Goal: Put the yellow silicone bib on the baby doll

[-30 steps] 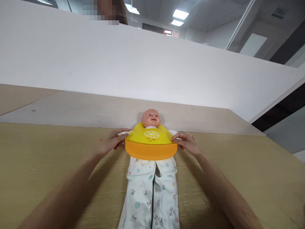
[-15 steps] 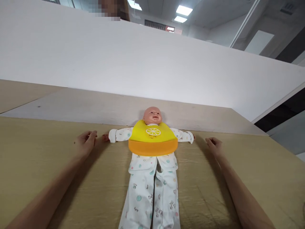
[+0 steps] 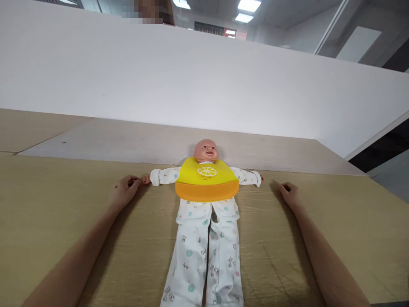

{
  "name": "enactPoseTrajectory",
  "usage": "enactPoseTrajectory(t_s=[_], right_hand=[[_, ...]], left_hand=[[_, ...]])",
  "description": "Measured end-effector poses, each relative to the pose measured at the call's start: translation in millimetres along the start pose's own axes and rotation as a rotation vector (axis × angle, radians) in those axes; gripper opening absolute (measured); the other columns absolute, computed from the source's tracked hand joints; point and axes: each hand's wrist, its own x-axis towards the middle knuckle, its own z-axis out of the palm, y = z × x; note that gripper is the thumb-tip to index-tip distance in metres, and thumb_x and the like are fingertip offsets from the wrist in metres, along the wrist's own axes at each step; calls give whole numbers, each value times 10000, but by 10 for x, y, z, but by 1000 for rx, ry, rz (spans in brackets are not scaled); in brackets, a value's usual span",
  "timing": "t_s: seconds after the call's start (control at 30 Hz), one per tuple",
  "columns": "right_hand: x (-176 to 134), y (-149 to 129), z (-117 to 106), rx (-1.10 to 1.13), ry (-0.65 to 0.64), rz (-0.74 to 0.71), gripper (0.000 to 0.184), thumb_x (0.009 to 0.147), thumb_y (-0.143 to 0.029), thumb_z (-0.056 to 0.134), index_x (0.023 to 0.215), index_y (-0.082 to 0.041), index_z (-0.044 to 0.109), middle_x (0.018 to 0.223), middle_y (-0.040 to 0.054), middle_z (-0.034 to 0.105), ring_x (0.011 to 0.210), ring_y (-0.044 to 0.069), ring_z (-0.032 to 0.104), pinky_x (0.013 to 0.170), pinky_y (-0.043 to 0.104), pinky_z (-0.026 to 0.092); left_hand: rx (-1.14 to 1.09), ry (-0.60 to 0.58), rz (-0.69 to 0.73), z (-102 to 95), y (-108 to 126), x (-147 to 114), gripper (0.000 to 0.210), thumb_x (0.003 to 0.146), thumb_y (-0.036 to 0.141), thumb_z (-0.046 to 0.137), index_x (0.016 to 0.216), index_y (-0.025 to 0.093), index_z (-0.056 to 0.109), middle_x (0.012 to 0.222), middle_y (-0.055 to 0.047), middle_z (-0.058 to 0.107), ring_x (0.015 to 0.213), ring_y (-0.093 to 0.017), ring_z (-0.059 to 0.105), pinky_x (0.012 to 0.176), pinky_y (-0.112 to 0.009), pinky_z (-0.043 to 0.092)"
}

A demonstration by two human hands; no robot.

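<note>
A bald baby doll (image 3: 206, 149) lies on its back with both arms stretched sideways. Over its chest sits a yellow bib (image 3: 191, 172) with a citrus-slice print and an orange pocket (image 3: 207, 192). It wears a white patterned top (image 3: 194, 211) and matching trousers (image 3: 191, 251). My left hand (image 3: 125, 191) is closed, thumb and finger pinched together right at the doll's hand (image 3: 146, 179) on the left; whether they grip it I cannot tell. My right hand (image 3: 290, 194) rests curled shut, apart from the doll's other hand (image 3: 262, 178), with nothing visible in it.
The doll lies on a yellowish-tan tabletop (image 3: 79, 187). Behind its head runs a paler board strip (image 3: 134, 140), then a white partition (image 3: 204, 81). Part of another person (image 3: 148, 10) shows beyond the partition. A dark gap (image 3: 386, 143) lies at the right.
My left hand has moved right, up to the doll's hand. My right hand has hardly moved. The view has shifted slightly, while the doll keeps its pose.
</note>
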Motion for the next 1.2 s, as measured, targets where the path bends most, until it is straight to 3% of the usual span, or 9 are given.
enactPoseTrajectory(t_s=[0.17, 0.33, 0.8, 1.2], right_hand=[[37, 97, 41, -47, 1, -36, 427, 721, -611, 499, 728, -212, 650, 809, 118, 728, 789, 290, 648, 721, 383, 454], [42, 119, 62, -48, 10, -46, 472, 716, -664, 498, 688, -213, 634, 742, 109, 713, 733, 282, 645, 712, 389, 460], [4, 65, 28, -81, 7, -34, 443, 701, -632, 494, 698, -212, 636, 725, 104, 688, 714, 263, 621, 688, 367, 441], [3, 58, 24, -80, -10, -38, 404, 691, -596, 495, 712, -217, 635, 751, 109, 699, 742, 276, 634, 733, 384, 456]], left_hand=[[33, -30, -40, -10, 40, 0, 393, 864, 428, 426, 1050, 158, 642, 988, -111, 711, 901, -243, 639, 773, -332, 455], [68, -13, -7, -9, 59, -36, 406, 864, 477, 396, 995, 192, 654, 980, -97, 719, 915, -257, 652, 760, -336, 467], [98, 1, 17, -72, 213, -129, 365, 832, 428, 401, 969, 209, 659, 958, -85, 728, 899, -244, 666, 762, -332, 479], [80, -1, 32, 9, 58, -63, 397, 850, 474, 386, 985, 211, 651, 950, -82, 723, 913, -254, 665, 796, -346, 486]])
